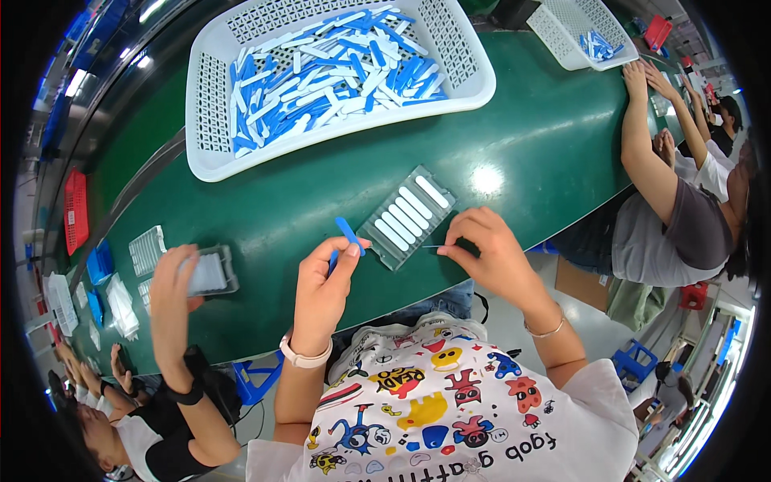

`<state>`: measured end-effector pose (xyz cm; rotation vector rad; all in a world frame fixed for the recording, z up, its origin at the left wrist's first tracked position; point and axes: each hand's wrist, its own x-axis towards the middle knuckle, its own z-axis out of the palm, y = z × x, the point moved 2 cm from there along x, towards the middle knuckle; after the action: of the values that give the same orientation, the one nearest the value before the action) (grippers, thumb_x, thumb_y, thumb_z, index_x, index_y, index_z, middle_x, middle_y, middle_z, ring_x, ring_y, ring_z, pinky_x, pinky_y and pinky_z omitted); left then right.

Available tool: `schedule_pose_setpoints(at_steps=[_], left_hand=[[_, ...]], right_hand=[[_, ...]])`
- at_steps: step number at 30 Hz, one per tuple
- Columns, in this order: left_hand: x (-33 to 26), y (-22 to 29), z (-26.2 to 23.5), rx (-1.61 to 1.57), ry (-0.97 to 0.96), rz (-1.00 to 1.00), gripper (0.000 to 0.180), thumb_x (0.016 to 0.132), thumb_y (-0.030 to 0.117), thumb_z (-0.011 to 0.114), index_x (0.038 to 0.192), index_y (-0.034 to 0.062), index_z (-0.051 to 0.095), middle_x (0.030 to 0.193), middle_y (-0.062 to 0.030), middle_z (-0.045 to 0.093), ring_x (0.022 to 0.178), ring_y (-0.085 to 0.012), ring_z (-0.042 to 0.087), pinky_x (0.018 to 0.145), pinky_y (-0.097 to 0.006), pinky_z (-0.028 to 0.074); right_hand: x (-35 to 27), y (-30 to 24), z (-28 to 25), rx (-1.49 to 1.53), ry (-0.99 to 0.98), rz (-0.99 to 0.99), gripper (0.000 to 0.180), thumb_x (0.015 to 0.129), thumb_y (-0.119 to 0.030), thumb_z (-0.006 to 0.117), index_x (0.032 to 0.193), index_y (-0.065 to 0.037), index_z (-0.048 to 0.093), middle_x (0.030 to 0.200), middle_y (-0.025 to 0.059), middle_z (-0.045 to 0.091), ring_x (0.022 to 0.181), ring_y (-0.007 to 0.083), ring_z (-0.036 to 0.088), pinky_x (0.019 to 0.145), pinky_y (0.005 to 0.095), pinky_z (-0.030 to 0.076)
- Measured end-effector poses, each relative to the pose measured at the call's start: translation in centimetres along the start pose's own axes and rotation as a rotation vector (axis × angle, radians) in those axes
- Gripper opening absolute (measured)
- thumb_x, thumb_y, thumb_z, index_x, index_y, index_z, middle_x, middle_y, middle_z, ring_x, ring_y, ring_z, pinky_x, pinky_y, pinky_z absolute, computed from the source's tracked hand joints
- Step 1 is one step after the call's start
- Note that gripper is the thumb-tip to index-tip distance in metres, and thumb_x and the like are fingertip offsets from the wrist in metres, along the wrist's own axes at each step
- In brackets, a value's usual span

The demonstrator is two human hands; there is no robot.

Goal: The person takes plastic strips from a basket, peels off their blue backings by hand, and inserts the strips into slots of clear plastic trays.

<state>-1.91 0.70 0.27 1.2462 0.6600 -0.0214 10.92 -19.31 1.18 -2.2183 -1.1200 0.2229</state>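
Fingers (351,251) of the left hand (321,293) are pinching a light, stiff blue plastic strip (348,235) at its lower end, while the right hand (490,253) is nipping a thin wire-like pin (434,247) beside the grey slotted tray (405,217).

Thin item pinched in right hand (490,249) too small to identify. Blue strip (348,236) partly hidden by left hand (321,283). Far basket (580,30) cut off at top edge.

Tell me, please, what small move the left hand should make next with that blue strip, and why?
Probably carry the blue strip rightward to the clear slotted tray. The left hand pinches the strip just beside the tray, whose slots already hold white strips, while the right hand rests at the tray's near edge, seemingly steadying it.
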Motion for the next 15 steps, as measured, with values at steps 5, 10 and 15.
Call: schedule_pose_setpoints(at_steps=[5, 10, 15], left_hand=[[-0.1, 0.0, 0.5, 0.069, -0.017, -0.002, 0.018, 0.095, 0.015, 0.054, 0.099, 0.0003, 0.061, 0.056, 0.0097, 0.029, 0.046, 0.0000, 0.021, 0.044, -0.021, 0.015], [-0.1, 0.3, 1.0, 0.100, -0.011, 0.057, 0.016, 0.094, 0.015, 0.054, 0.097, 0.0005, 0.063, 0.056, 0.0102, 0.031, 0.046, 0.0003, 0.023, 0.044, -0.021, 0.015], [-0.4, 0.4, 1.0, 0.193, -0.017, 0.016, 0.017, 0.092, 0.015, 0.058, 0.087, 0.0006, 0.066, 0.059, 0.0088, 0.037, 0.056, -0.0023, 0.029, 0.050, -0.022, 0.023]], right_hand=[[2.7, 0.0, -1.1, 0.324, 0.111, 0.330, 0.011, 0.080, -0.012, 0.069, 0.084, -0.001, 0.068, 0.076, 0.0110, 0.065, 0.062, 0.0200, 0.058, 0.058, 0.0310, 0.046], [4.1, 0.2, 0.8, 0.175, 0.288, 0.268, 0.014, 0.078, -0.013, 0.071, 0.078, -0.001, 0.063, 0.067, 0.0113, 0.061, 0.059, 0.0237, 0.057, 0.055, 0.0326, 0.045], [4.8, -0.5, 0.4, 0.008, 0.097, 0.396, 0.022, 0.076, -0.016, 0.073, 0.073, -0.001, 0.057, 0.062, 0.0101, 0.056, 0.059, 0.0259, 0.055, 0.053, 0.0357, 0.043]])
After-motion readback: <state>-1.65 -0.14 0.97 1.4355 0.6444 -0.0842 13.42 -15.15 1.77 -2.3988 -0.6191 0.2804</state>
